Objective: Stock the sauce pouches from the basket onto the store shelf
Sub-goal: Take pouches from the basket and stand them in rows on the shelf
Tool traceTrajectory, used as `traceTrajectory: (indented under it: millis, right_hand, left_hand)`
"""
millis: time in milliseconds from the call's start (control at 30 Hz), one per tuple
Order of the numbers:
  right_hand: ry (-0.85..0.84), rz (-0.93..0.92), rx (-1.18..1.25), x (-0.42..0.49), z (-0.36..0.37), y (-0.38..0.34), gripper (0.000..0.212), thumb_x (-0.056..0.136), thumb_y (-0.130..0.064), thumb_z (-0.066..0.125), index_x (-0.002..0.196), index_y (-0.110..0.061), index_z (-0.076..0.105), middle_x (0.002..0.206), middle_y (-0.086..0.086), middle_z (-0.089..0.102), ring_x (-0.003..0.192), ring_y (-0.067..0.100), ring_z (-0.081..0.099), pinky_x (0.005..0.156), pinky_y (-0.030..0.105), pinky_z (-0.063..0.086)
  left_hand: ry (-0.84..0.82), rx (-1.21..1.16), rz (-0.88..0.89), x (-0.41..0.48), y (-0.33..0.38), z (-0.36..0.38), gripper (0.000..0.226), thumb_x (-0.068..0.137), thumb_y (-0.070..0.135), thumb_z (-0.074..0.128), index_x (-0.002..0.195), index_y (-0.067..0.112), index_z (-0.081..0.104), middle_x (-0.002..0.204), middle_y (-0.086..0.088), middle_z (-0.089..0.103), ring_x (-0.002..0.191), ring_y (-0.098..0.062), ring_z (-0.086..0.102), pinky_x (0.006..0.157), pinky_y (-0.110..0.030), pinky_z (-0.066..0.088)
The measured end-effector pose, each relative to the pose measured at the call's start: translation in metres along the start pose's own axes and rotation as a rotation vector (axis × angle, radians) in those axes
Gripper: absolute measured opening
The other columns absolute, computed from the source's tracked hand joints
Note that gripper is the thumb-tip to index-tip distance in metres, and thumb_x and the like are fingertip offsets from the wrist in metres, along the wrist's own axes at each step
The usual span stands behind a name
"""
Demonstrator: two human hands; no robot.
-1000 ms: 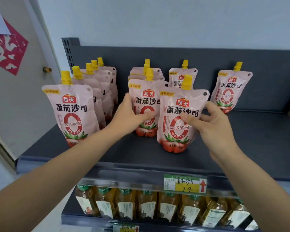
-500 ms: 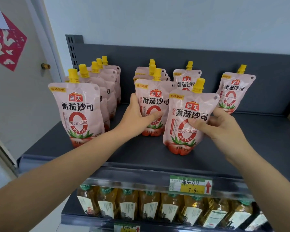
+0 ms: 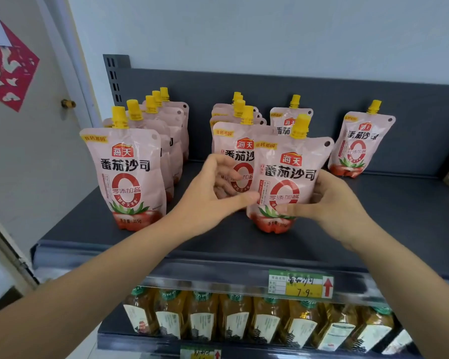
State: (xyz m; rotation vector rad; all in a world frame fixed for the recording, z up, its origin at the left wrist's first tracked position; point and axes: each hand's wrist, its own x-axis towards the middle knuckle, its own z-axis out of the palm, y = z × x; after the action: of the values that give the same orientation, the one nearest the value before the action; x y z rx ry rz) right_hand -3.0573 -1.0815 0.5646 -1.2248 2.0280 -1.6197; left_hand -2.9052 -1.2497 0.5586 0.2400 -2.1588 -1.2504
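my right hand (image 3: pixel 335 200) grips pouch (image 3: pixel 290 172) standing on shelf (image 3: pixel 399 216) | my left hand (image 3: pixel 208 193) just beside it, blurred, grip unclear | risk: uneven release tips pouch into row (image 3: pixel 231 141) behind my left hand

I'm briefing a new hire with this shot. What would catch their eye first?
The pink front pouch with its yellow cap, standing near the shelf edge, gripped by the right hand while the left hand is blurred at its left side. Next, the row of matching pouches lined up front to back at the shelf's left, and the yellow price tag on the rail below.
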Motion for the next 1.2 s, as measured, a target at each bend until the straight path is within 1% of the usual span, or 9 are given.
traceTrajectory:
  millis: [200, 367, 467, 600, 700, 800, 967, 1067, 1200]
  right_hand:
    - [-0.042, -0.089, 0.045, 0.01, 0.039, -0.011, 0.055, 0.06, 0.0, 0.085, 0.1, -0.028, 0.059, 0.103, -0.007, 0.071, 0.094, 0.009, 0.069, 0.077, 0.027, 0.058]
    - [-0.101, -0.105, 0.034, 0.016, 0.061, -0.006, 0.058, 0.065, -0.008, 0.084, 0.105, -0.035, 0.052, 0.105, -0.018, 0.066, 0.097, 0.001, 0.065, 0.079, 0.019, 0.057]
    - [-0.138, -0.106, -0.081, 0.02, 0.062, -0.007, 0.054, 0.068, -0.019, 0.084, 0.099, -0.041, 0.046, 0.097, -0.028, 0.061, 0.088, -0.012, 0.061, 0.075, 0.015, 0.055]
    - [-0.146, -0.104, -0.217, 0.027, 0.064, -0.007, 0.057, 0.07, -0.032, 0.081, 0.111, -0.035, 0.041, 0.102, -0.027, 0.056, 0.093, -0.003, 0.059, 0.083, 0.025, 0.053]
    - [-0.162, -0.113, -0.256, 0.029, 0.062, -0.007, 0.065, 0.07, -0.036, 0.08, 0.122, -0.032, 0.04, 0.112, -0.022, 0.057, 0.101, 0.0, 0.059, 0.086, 0.026, 0.052]
    - [-0.203, -0.12, -0.229, 0.027, 0.058, -0.003, 0.065, 0.071, -0.033, 0.08, 0.121, -0.035, 0.039, 0.107, -0.028, 0.059, 0.099, -0.008, 0.06, 0.083, 0.018, 0.053]
    - [-0.256, -0.087, -0.177, 0.027, 0.052, -0.002, 0.064, 0.069, -0.025, 0.081, 0.118, -0.037, 0.041, 0.097, -0.035, 0.061, 0.094, -0.019, 0.059, 0.068, 0.004, 0.048]
    - [-0.279, -0.068, -0.177, 0.028, 0.049, -0.003, 0.061, 0.063, -0.035, 0.081, 0.111, -0.044, 0.045, 0.096, -0.036, 0.063, 0.096, -0.016, 0.06, 0.068, 0.005, 0.049]
    - [-0.253, -0.083, -0.192, 0.029, 0.046, -0.002, 0.058, 0.06, -0.032, 0.084, 0.109, -0.039, 0.055, 0.103, -0.025, 0.068, 0.1, -0.003, 0.064, 0.078, 0.018, 0.055]
  left_hand:
    - [-0.19, 0.108, 0.002, -0.008, -0.004, -0.002, 0.102, 0.061, 0.037, 0.086, 0.138, 0.029, 0.019, 0.123, 0.026, 0.052, 0.111, 0.013, 0.051, 0.088, -0.008, 0.045]
    - [-0.143, 0.205, -0.029, -0.015, -0.016, -0.009, 0.093, 0.064, 0.033, 0.084, 0.122, 0.04, 0.012, 0.114, 0.029, 0.046, 0.103, 0.019, 0.049, 0.081, -0.001, 0.043]
    - [-0.133, 0.222, -0.034, -0.014, -0.019, -0.012, 0.091, 0.066, 0.03, 0.084, 0.12, 0.04, 0.012, 0.113, 0.028, 0.045, 0.101, 0.017, 0.05, 0.079, -0.001, 0.043]
    - [-0.129, 0.24, -0.049, -0.008, -0.022, -0.014, 0.088, 0.066, 0.028, 0.084, 0.12, 0.035, 0.016, 0.117, 0.019, 0.049, 0.103, 0.002, 0.055, 0.078, -0.005, 0.045]
    - [-0.149, 0.243, -0.04, -0.005, -0.023, -0.016, 0.087, 0.067, 0.025, 0.084, 0.119, 0.035, 0.016, 0.11, 0.027, 0.047, 0.098, 0.013, 0.052, 0.076, 0.0, 0.044]
    - [-0.177, 0.255, -0.008, -0.006, -0.025, -0.016, 0.088, 0.068, 0.025, 0.083, 0.117, 0.043, 0.013, 0.108, 0.032, 0.044, 0.095, 0.029, 0.045, 0.075, 0.005, 0.038]
    - [-0.231, 0.262, 0.01, -0.006, -0.026, -0.02, 0.087, 0.068, 0.033, 0.081, 0.109, 0.057, 0.008, 0.11, 0.038, 0.039, 0.099, 0.032, 0.04, 0.077, 0.006, 0.037]
    - [-0.274, 0.258, 0.013, -0.004, -0.027, -0.022, 0.091, 0.069, 0.031, 0.08, 0.114, 0.054, 0.004, 0.116, 0.035, 0.038, 0.105, 0.03, 0.039, 0.081, 0.005, 0.037]
    - [-0.28, 0.28, 0.028, -0.004, -0.028, -0.022, 0.091, 0.07, 0.029, 0.081, 0.115, 0.053, 0.006, 0.124, 0.023, 0.04, 0.111, 0.013, 0.046, 0.085, -0.002, 0.041]
